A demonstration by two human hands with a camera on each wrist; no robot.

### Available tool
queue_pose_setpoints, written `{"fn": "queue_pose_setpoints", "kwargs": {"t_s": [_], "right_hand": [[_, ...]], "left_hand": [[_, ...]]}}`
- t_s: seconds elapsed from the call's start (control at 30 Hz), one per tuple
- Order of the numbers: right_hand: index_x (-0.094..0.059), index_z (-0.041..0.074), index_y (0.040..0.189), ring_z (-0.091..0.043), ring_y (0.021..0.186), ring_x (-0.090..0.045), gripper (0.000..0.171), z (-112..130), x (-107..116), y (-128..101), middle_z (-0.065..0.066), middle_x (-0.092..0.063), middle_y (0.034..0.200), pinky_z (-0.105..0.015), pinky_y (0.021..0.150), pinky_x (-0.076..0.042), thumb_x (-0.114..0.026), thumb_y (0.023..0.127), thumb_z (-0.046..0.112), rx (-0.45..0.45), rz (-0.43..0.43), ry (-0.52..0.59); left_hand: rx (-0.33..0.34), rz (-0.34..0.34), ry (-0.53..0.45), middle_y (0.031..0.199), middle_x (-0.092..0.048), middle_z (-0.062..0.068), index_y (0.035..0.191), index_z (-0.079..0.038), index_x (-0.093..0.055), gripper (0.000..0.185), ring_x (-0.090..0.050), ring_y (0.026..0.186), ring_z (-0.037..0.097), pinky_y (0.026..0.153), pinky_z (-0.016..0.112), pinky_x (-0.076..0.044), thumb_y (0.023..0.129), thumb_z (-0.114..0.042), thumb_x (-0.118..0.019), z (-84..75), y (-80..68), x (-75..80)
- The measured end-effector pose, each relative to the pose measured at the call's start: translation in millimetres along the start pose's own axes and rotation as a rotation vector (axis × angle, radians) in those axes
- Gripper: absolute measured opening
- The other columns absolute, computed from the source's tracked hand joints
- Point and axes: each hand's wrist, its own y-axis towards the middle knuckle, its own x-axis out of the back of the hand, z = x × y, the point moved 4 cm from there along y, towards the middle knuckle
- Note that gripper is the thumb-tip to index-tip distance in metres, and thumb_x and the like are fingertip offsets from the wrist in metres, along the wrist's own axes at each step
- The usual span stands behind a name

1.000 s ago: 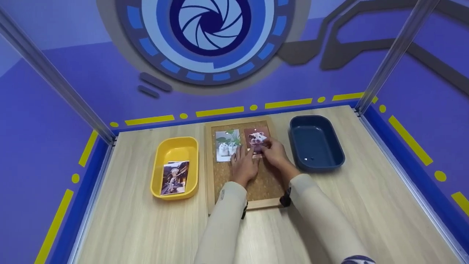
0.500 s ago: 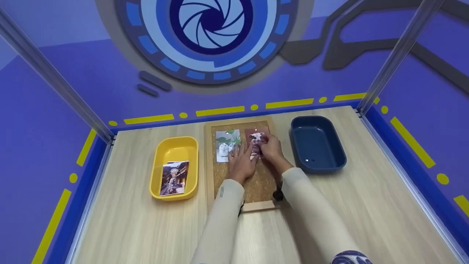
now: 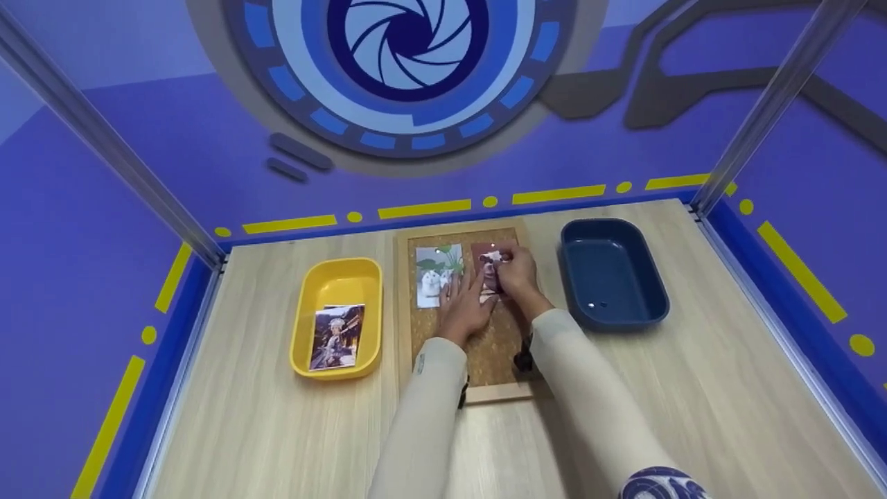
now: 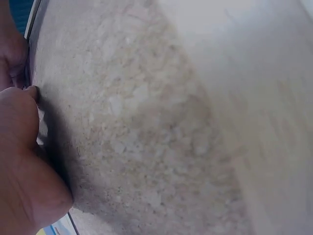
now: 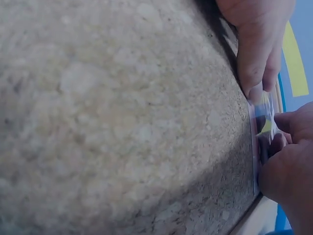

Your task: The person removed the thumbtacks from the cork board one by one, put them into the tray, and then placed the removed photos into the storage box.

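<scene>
With the corkboard [image 3: 492,357] on the wooden tabletop [image 3: 229,430] taken as a clock's centre, the reddish-brown single-hamster photo [image 3: 489,260] was seen at one o'clock on it and the two-hamster photo [image 3: 433,274] at eleven. The left hand [image 3: 466,313] was laid with extended, slightly spread fingers over the adjoining lower parts of both photos. The right hand [image 3: 520,272] was held against the single-hamster photo's three o'clock side, its fingers bent inward; whether anything was pinched could not be told. A white dot [image 3: 493,245] was visible at that photo's twelve o'clock edge. At nine o'clock a yellow tray [image 3: 339,284] was placed, a person's photo [image 3: 337,337] contained in it; between two and three, a navy tray [image 3: 610,270].
</scene>
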Motion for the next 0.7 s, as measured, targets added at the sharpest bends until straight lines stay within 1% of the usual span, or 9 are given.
{"fn": "queue_pose_setpoints", "kwargs": {"t_s": [0.1, 0.2, 0.33, 0.5, 0.7], "right_hand": [[-0.074, 0.001, 0.126, -0.030, 0.107, -0.069, 0.030, 2.4, -1.2, 2.5, -0.020, -0.073, 0.116, -0.044, 0.095, -0.058, -0.068, 0.097, -0.001, 0.003, 0.018, -0.020], [-0.074, 0.000, 0.126, -0.031, 0.105, -0.069, 0.028, 5.7, -0.9, 5.9, -0.021, -0.072, 0.114, -0.044, 0.094, -0.058, -0.069, 0.098, 0.000, 0.011, 0.021, -0.033], [-0.074, 0.000, 0.125, -0.033, 0.105, -0.067, 0.028, 3.3, -0.1, 9.7, -0.021, -0.070, 0.113, -0.045, 0.096, -0.056, -0.068, 0.098, 0.002, 0.004, 0.002, -0.055], [-0.072, -0.001, 0.128, -0.033, 0.110, -0.070, 0.030, -0.1, -4.1, 16.7, -0.021, -0.071, 0.118, -0.044, 0.100, -0.057, -0.064, 0.100, 0.002, -0.033, 0.019, -0.032], [-0.071, -0.001, 0.129, -0.034, 0.114, -0.070, 0.029, 6.9, -9.9, 23.1, -0.020, -0.071, 0.122, -0.046, 0.104, -0.057, -0.063, 0.102, 0.005, -0.018, 0.031, -0.053]], "left_hand": [[0.009, 0.029, 0.004, 0.183, 0.008, -0.007, 0.173, -0.033, -0.012, 0.073, 0.006, 0.171, 0.028, 0.138, 0.058, -0.002, 0.110, -0.054, -0.043, 0.1, 3.1, 0.2], [0.011, 0.036, 0.013, 0.183, 0.011, -0.007, 0.173, -0.032, -0.011, 0.073, 0.007, 0.171, 0.028, 0.138, 0.057, -0.001, 0.111, -0.053, -0.042, -0.9, 5.9, 0.2], [0.014, 0.031, 0.013, 0.183, 0.007, -0.007, 0.173, -0.031, -0.014, 0.073, 0.007, 0.171, 0.028, 0.138, 0.057, -0.002, 0.110, -0.052, -0.045, -3.7, 4.2, -1.2], [0.010, 0.033, 0.023, 0.183, 0.004, -0.005, 0.173, -0.030, -0.017, 0.072, 0.005, 0.171, 0.029, 0.138, 0.057, -0.003, 0.110, -0.052, -0.044, -4.4, 1.7, -1.8], [0.015, 0.046, 0.017, 0.182, 0.008, -0.008, 0.173, -0.032, -0.015, 0.072, 0.008, 0.171, 0.027, 0.138, 0.057, -0.001, 0.110, -0.055, -0.043, -1.0, 3.2, 1.4]]}}
